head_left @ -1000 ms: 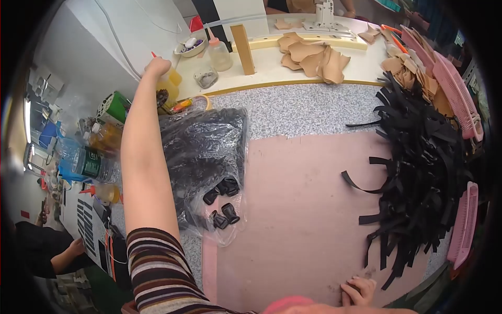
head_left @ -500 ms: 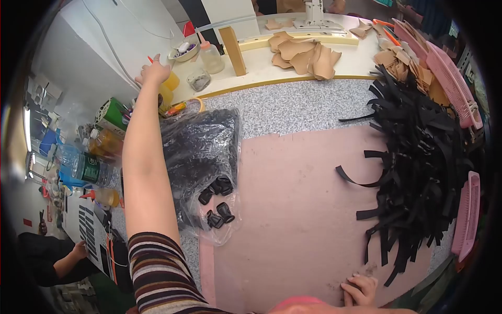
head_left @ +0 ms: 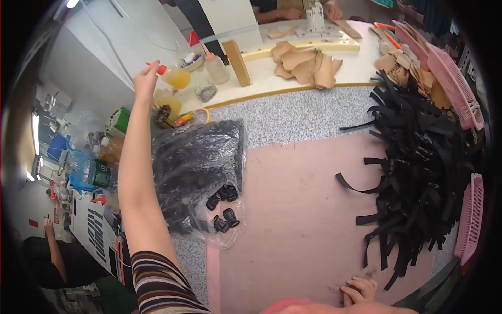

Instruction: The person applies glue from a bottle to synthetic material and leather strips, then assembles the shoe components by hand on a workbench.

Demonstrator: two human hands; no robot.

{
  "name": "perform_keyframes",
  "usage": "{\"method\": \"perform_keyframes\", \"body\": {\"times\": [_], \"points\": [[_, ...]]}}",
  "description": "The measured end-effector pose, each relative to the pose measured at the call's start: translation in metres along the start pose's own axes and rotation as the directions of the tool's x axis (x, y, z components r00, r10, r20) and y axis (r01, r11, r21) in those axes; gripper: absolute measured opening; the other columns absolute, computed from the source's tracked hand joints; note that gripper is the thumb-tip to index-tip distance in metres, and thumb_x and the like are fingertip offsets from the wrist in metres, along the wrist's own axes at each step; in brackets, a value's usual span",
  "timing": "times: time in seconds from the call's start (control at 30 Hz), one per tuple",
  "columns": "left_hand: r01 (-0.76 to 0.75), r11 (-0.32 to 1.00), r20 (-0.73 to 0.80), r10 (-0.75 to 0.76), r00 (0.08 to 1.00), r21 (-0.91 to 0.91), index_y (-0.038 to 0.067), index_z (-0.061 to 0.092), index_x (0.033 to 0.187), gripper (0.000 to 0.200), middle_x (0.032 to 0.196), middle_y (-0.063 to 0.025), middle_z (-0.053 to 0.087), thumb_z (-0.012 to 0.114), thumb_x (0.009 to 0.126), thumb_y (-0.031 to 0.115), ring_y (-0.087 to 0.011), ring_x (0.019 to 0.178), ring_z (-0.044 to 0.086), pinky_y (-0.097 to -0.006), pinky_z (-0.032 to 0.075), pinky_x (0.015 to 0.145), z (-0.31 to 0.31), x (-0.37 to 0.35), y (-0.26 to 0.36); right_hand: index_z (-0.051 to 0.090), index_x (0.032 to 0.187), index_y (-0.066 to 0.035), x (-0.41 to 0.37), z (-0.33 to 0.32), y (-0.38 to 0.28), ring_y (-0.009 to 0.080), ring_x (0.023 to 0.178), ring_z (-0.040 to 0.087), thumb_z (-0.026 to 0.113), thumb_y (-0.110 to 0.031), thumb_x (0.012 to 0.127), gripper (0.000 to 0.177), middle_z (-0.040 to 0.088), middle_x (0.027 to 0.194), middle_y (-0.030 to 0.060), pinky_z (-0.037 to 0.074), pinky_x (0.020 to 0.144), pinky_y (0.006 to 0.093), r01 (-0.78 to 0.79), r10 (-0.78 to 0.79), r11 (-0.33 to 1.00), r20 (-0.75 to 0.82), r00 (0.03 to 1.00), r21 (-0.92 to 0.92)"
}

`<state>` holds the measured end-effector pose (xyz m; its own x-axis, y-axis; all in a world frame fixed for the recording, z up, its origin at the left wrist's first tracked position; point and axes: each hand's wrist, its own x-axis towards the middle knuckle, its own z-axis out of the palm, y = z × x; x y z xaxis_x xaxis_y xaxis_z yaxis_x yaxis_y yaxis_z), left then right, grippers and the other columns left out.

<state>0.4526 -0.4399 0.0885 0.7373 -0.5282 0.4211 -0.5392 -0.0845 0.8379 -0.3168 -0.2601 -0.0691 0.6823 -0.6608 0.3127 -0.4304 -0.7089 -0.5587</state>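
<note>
At the upper left, my left hand point(head_left: 146, 82) is stretched out, its fingers closed at the red cap of a squeeze bottle point(head_left: 177, 78). The bottle holds yellow liquid and is tilted on its side above the bench. Below it is another container of yellow liquid point(head_left: 171, 102). My right hand point(head_left: 360, 291) rests at the lower edge of the pink board point(head_left: 298, 209), its fingers loosely bent and a little apart, with nothing visible in them. Beyond it lies a large heap of black straps point(head_left: 418, 178). Between my arms lies a clear plastic bag point(head_left: 201, 152) with dark contents and several small black pieces point(head_left: 226, 220).
Tan cut pieces point(head_left: 308, 65) lie on the white table behind, near a wooden block point(head_left: 237, 63) and a clear squeeze bottle point(head_left: 216, 69). Pink baskets point(head_left: 469, 217) line the right edge. Another person's hands point(head_left: 289, 14) show at the top; a person in black point(head_left: 44, 261) is at lower left.
My left hand has closed at the bottle's red cap, and the bottle has tilted. The view has shifted slightly. My right hand has stayed on the board.
</note>
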Motion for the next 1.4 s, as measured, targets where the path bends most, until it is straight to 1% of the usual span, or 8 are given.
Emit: {"method": "perform_keyframes", "body": {"times": [0.1,0.37,0.5,0.6,0.8,0.9,1.23,1.4], "points": [[0.003,0.893,0.036,0.015,0.999,-0.450,-0.009,0.061,0.122,0.035,0.126,-0.0165,0.062,0.060,0.094,0.011,-0.0227,0.115,0.061,-0.0368,0.047,0.105,-0.023,-0.081,0.072,0.069,0.111,-0.005,0.016,-0.021,-0.019,0.0290,0.115,0.059,0.071,-0.016,0.081,0.032,0.064,0.117,0.0138,0.040,0.098,0.0459,-0.066,0.070,0.997,0.123,0.990,-0.032],[0.159,0.754,0.389,0.137,0.911,-0.637,0.000,0.067,0.102,0.014,0.109,-0.0152,0.067,0.058,0.091,-0.003,-0.0244,0.105,0.066,-0.0410,0.052,0.097,-0.071,-0.312,0.201,0.057,0.127,-0.002,0.086,-0.020,-0.052,0.0310,0.105,0.060,0.081,-0.019,0.076,0.059,0.062,0.113,0.0152,0.047,0.093,0.0386,-0.044,0.051,0.908,-0.004,0.999,0.416],[0.266,0.669,0.540,0.240,0.806,-0.694,0.006,0.060,0.087,0.014,0.102,-0.0109,0.063,0.056,0.091,-0.007,-0.0215,0.100,0.065,-0.0506,0.048,0.103,-0.070,-0.423,0.245,0.046,0.137,-0.002,0.134,-0.009,-0.114,0.0253,0.115,0.056,0.085,-0.028,0.074,0.078,0.059,0.123,0.0128,0.045,0.098,0.0367,0.085,-0.162,0.492,-0.005,0.987,0.867],[0.332,0.536,0.558,0.338,0.758,-0.776,0.007,0.056,0.088,0.014,0.103,-0.0125,0.064,0.053,0.092,-0.007,-0.0227,0.101,0.065,-0.0487,0.048,0.102,-0.067,-0.478,0.240,0.046,0.137,-0.003,0.137,-0.001,-0.125,0.0229,0.114,0.056,0.086,-0.029,0.072,0.081,0.059,0.122,0.0106,0.043,0.100,0.0379,-0.521,-0.539,0.167,0.520,0.662,0.837],[0.118,0.794,0.409,0.174,0.896,-0.597,0.003,0.052,0.125,0.031,0.106,-0.0172,0.070,0.059,0.095,0.000,-0.0221,0.106,0.067,-0.0365,0.051,0.096,-0.092,-0.547,0.268,0.055,0.118,-0.003,0.073,-0.008,-0.160,0.0235,0.090,0.066,0.087,-0.029,0.069,0.064,0.065,0.102,0.0122,0.053,0.082,0.0361,-0.097,-0.169,0.685,0.288,0.943,0.722],[-0.017,0.883,0.311,0.183,0.933,-0.469,0.000,0.061,0.116,0.025,0.100,-0.0141,0.072,0.067,0.091,0.003,-0.0179,0.099,0.068,-0.0315,0.055,0.086,-0.098,-0.571,0.272,0.055,0.114,-0.004,0.055,-0.010,-0.159,0.0229,0.086,0.068,0.088,-0.028,0.068,0.062,0.067,0.097,0.0124,0.055,0.075,0.0344,0.122,-0.152,0.830,0.010,0.988,0.544],[-0.628,0.778,0.062,0.627,0.777,0.007,0.001,0.067,0.082,0.008,0.073,-0.0046,0.067,0.074,0.084,0.004,-0.0105,0.059,0.060,-0.0216,0.047,0.054,-0.089,-0.590,0.291,0.052,0.115,-0.006,0.035,-0.010,-0.146,0.0269,0.084,0.068,0.090,-0.021,0.064,0.066,0.066,0.098,0.0122,0.056,0.072,0.0359,0.341,-0.242,0.818,-0.260,0.935,0.463],[-0.482,0.858,0.122,0.506,0.854,-0.178,0.002,0.068,0.081,0.007,0.070,-0.0040,0.066,0.070,0.087,0.004,-0.0091,0.057,0.060,-0.0205,0.045,0.050,-0.093,-0.591,0.279,0.052,0.115,-0.006,0.031,-0.007,-0.143,0.0268,0.086,0.068,0.090,-0.021,0.065,0.065,0.066,0.099,0.0124,0.056,0.073,0.0357,0.373,-0.278,0.833,-0.274,0.921,0.409]]}}
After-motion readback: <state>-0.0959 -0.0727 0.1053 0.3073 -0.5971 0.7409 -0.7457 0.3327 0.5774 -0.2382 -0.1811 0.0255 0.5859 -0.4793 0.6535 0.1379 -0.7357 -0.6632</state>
